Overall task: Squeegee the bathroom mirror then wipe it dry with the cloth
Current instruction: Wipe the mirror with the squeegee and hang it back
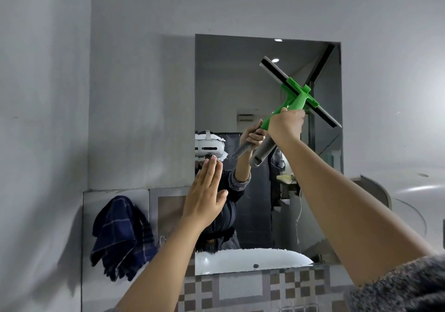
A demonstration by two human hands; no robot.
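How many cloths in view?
1: a dark blue checked cloth hanging on the wall left of the mirror, below its midline. Others may be out of frame.

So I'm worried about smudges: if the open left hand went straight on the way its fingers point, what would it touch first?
Probably the mirror: the left hand points at its lower left edge, fingertips seemingly nearly touching, though depth is unclear.
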